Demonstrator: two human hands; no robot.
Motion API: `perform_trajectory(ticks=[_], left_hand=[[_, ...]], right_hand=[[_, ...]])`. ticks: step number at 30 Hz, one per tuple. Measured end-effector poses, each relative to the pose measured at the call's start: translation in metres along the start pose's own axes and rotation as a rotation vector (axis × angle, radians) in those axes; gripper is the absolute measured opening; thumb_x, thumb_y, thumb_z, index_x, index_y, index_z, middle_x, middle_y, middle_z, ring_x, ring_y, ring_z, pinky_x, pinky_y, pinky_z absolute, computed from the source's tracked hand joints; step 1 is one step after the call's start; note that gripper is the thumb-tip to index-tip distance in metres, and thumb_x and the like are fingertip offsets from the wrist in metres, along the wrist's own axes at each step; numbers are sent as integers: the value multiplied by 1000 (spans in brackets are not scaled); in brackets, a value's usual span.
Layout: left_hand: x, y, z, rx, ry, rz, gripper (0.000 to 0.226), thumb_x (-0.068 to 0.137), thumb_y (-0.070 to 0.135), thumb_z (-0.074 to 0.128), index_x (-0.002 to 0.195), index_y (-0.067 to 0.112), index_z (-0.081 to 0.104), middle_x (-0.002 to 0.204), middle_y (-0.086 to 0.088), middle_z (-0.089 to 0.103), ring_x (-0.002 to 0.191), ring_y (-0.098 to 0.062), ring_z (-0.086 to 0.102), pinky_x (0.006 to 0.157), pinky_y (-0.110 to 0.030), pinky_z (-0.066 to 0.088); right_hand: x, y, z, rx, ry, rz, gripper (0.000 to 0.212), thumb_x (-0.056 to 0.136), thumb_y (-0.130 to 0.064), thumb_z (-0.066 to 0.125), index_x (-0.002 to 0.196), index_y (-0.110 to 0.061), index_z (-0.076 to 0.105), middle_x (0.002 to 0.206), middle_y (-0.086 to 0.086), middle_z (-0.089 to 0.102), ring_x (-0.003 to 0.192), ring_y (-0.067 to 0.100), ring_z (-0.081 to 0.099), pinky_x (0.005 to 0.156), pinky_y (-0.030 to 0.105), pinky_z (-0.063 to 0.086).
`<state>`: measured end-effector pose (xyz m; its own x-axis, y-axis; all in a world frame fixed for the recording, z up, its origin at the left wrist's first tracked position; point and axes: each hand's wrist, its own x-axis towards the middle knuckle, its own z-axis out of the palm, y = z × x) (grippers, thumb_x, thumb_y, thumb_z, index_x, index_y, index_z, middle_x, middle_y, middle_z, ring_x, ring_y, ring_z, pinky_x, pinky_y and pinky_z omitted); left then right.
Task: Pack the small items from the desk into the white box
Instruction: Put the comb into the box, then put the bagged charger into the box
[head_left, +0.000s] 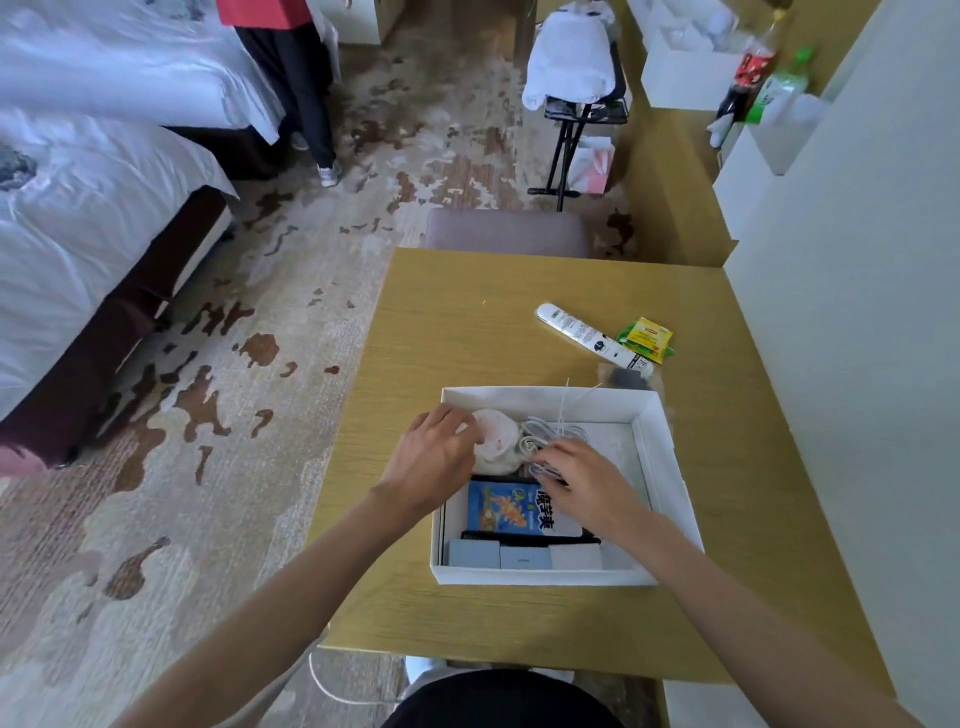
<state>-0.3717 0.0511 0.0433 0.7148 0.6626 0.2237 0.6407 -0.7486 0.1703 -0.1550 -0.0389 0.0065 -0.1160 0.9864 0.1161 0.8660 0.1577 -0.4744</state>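
Both hands are inside the white box (670, 467), working at its far half. Right hand (582, 480) sits over a coiled white cable (553, 432); fingertips curled down and pinching the near loops of the coil, rest of the coil lies just beyond the fingertips, loose ends sticking up past the far wall. Left hand (434, 460) has fingers bent and close together, resting on a pale cloth pouch (496, 441) that lies just right of its fingertips, touching the cable coil; whether it grips or only steadies, cannot tell.

Below both palms, nearer the person: a blue snack packet (506, 506), then a black comb (524, 539) and a row of small grey and white boxes (524, 557) along the near wall.

Still on the desk (467, 322), beyond and to the right of the right fingers, well apart: white remote control (589, 335), long axis running diagonally far-left to near-right; yellow tea bag packets (647, 338) touching its near-right part. Right hand is nearer both, so it likely reaches next. A dark blurred item (626, 378) just past the box's far-right corner, unidentifiable.
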Motion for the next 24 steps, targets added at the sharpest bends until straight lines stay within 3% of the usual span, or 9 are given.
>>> perform_trajectory(ticks=[6, 9, 11, 13, 17, 21, 24], left_hand=[[39, 14, 4, -88, 2, -18, 20, 82, 5, 57, 98, 11, 67, 108, -5, 67, 107, -25, 58, 76, -40, 52], [71, 25, 8, -315, -33, -132, 18, 89, 12, 54, 102, 16, 66, 112, 0, 64, 107, -20, 56, 79, -37, 51], [97, 33, 8, -456, -65, -212, 18, 91, 12, 53, 102, 16, 66, 112, 0, 65, 105, -18, 58, 82, -31, 49], [126, 40, 8, -524, -69, -255, 19, 91, 9, 53, 102, 15, 67, 109, 0, 67, 103, -18, 59, 82, -29, 49], [176, 49, 17, -571, -228, -327, 20, 92, 15, 51, 105, 17, 66, 113, -1, 67, 104, -17, 61, 89, -35, 51], [218, 48, 51, -553, -443, -276, 23, 94, 19, 48, 112, 17, 63, 117, -4, 65, 103, -17, 58, 89, -28, 46], [247, 47, 89, -529, -600, -222, 28, 94, 20, 48, 119, 13, 58, 123, -8, 61, 113, -24, 56, 93, -31, 43]], right_hand=[[-7, 32, -55, 142, 190, 110, 17, 92, -21, 60, 106, -17, 68, 98, -9, 64, 95, 5, 55, 80, 20, 44], [-2, 57, -84, 276, 327, 216, 12, 92, -19, 61, 101, -15, 69, 91, -6, 66, 85, 9, 58, 73, 18, 46], [2, 77, -99, 410, 349, 321, 10, 94, -19, 58, 100, -19, 66, 91, -9, 65, 85, 3, 58, 69, 11, 45], [8, 101, -107, 428, 321, 417, 13, 95, -24, 55, 104, -21, 65, 95, -11, 65, 88, -1, 59, 71, 12, 46], [30, 152, -99, 381, 154, 670, 16, 95, -32, 52, 107, -25, 60, 103, -7, 65, 90, 6, 61, 81, 35, 53], [47, 191, -73, 411, 9, 984, 38, 94, -37, 55, 124, -14, 55, 112, 5, 65, 90, 17, 59, 77, 35, 48], [53, 204, -60, 466, -33, 1147, 55, 87, -39, 65, 130, -8, 50, 120, 13, 61, 91, 22, 58, 74, 32, 48]])
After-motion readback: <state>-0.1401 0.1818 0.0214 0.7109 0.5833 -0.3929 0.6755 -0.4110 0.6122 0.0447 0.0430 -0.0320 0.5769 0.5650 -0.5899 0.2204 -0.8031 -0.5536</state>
